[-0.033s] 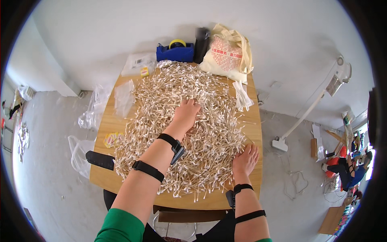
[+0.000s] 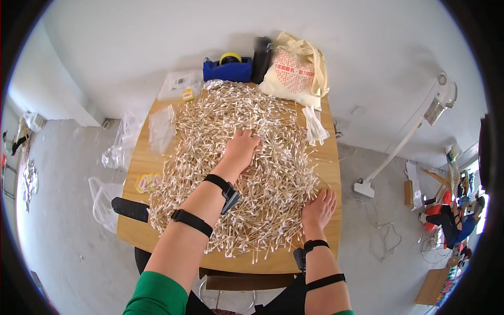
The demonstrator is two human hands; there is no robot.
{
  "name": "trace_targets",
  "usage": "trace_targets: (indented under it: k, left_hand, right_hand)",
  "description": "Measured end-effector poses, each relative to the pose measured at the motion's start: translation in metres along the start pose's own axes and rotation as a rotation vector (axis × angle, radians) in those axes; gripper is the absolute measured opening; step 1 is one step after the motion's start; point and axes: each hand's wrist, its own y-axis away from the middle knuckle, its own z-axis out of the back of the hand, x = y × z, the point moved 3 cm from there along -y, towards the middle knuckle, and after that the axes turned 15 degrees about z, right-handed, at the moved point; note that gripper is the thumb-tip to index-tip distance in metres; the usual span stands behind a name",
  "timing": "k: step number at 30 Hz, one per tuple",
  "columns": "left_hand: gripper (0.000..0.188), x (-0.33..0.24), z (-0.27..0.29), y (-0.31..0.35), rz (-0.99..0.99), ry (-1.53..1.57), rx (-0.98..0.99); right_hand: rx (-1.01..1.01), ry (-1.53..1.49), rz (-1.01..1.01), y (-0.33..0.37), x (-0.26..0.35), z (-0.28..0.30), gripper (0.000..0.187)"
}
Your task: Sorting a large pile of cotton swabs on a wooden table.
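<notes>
A wide heap of loose cotton swabs (image 2: 273,173), with pale sticks and white tips, spreads over the wooden table (image 2: 332,163). In the middle of the heap is my left hand (image 2: 243,147), back up, its fingers bent down and closed among the swabs; the fingertips are partly hidden. My right hand (image 2: 318,208) rests flat on the wood at the heap's right edge. Its fingers are stretched out, and it holds nothing.
At the back stand a blue tape dispenser (image 2: 227,70), a black bottle-like object (image 2: 262,59) and a cream cloth bag (image 2: 292,79). Clear plastic bags (image 2: 161,127) lie at the left, near a black strap-like item (image 2: 130,208). A white floor-standing device (image 2: 397,152) is at right.
</notes>
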Motion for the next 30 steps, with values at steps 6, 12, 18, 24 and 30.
trace_targets:
  k: [6,12,18,24,30]
  left_hand:
    - [0.031,0.017,0.033,-0.005,0.023,0.336,-0.050]
    - [0.056,0.043,0.068,-0.003,0.271,0.817,0.141]
    - [0.073,0.061,0.065,0.009,0.355,1.412,0.215]
    - [0.065,0.086,0.060,0.017,0.424,1.493,0.293]
    - [0.058,0.081,0.067,0.036,0.530,1.315,0.240]
  right_hand:
    - [0.009,-0.022,0.005,0.002,-0.003,0.001,0.057]
    - [-0.021,-0.027,0.014,0.001,0.001,0.001,0.056]
    - [0.017,-0.028,-0.011,0.000,-0.004,0.003,0.057]
    - [0.026,-0.036,-0.016,0.000,0.000,0.001,0.059]
    - [0.016,-0.015,-0.009,0.003,-0.007,-0.001,0.059]
